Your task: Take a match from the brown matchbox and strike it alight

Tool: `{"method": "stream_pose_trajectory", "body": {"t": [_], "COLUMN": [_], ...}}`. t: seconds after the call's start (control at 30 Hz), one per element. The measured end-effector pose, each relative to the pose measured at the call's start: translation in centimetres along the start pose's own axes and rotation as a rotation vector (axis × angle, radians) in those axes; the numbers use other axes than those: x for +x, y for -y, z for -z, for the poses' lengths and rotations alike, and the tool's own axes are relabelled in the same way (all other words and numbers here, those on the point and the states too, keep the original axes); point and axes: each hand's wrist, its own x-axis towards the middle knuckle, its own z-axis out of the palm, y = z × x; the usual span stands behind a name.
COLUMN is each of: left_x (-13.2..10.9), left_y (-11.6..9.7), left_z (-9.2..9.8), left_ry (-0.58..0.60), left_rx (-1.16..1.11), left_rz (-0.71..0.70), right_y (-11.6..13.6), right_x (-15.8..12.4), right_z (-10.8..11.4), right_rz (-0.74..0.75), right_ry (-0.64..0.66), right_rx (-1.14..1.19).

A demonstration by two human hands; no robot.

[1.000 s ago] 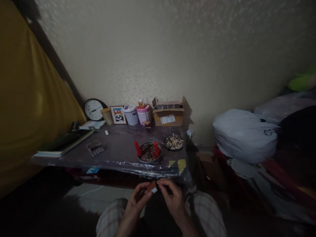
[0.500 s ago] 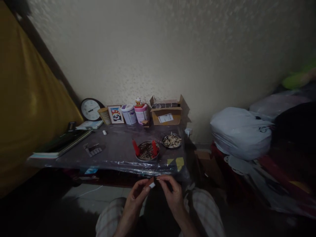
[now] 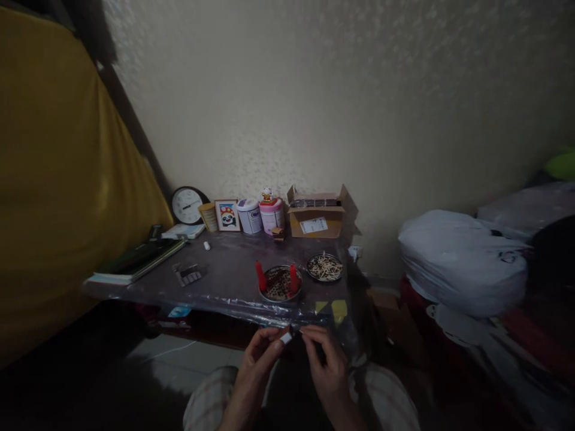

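My left hand [image 3: 258,362] grips a small matchbox [image 3: 286,336] with a white face and a brown side, held out over my lap. Close on its right, my right hand [image 3: 327,362] has thumb and forefinger pinched on a thin match [image 3: 300,331], which is hard to make out in the dim light. The match points toward the box's end. Beyond the hands, two red candles [image 3: 261,277] stand in a round metal tray [image 3: 281,300] on the table. A second round dish [image 3: 309,275] beside it holds many matchsticks [image 3: 326,266].
Plastic film covers the table [image 3: 224,257]. Along the wall are a clock [image 3: 186,205], a framed panda picture [image 3: 227,215], two tubs [image 3: 250,216] and a cardboard box [image 3: 314,224]. A stuffed white bag [image 3: 462,260] lies on the right; a yellow curtain [image 3: 58,179] hangs left.
The view has turned slightly left and up, so everything sits further right and lower. My right fingers are a little farther from the matchbox's end.
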Motion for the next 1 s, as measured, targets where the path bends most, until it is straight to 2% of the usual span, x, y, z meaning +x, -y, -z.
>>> {"method": "stream_pose_trajectory", "body": {"t": [0.1,0.2,0.3,0.37,0.47,0.57,0.7,0.87,1.0], "left_x": [0.1,0.2,0.3,0.3,0.1,-0.1,-0.4,-0.2,0.1], "left_y": [-0.2,-0.4,-0.7,-0.8,-0.7,-0.6,-0.6,-0.4,-0.2], "left_z": [0.0,-0.1,-0.3,-0.3,0.0,0.2,-0.2,-0.6,-0.5], "left_ry": [-0.012,-0.026,-0.032,-0.026,-0.015,-0.005,0.005,-0.019,-0.003], "left_rx": [0.014,-0.028,-0.084,-0.092,-0.053,-0.042,-0.064,-0.057,-0.038], "left_rz": [-0.017,0.008,0.015,0.007,0.017,0.011,0.001,-0.012,-0.033], "right_y": [1.5,3.0,1.8,-0.3,-2.9,-3.1,-1.3,-0.1,0.1], "right_x": [0.7,1.1,1.0,0.8,0.6,0.9,1.1,0.4,0.1], "right_z": [1.1,1.8,0.9,-0.1,-1.0,-0.7,0.0,-0.6,-0.7], "right_rz": [0.011,0.116,0.207,0.161,-0.113,-0.222,-0.236,-0.150,-0.040], "right_ry": [-0.026,-0.047,0.073,0.056,-0.037,-0.103,-0.136,-0.048,-0.001], "right_rx": [0.034,0.074,-0.015,-0.119,-0.084,0.009,0.100,0.144,0.078]}}
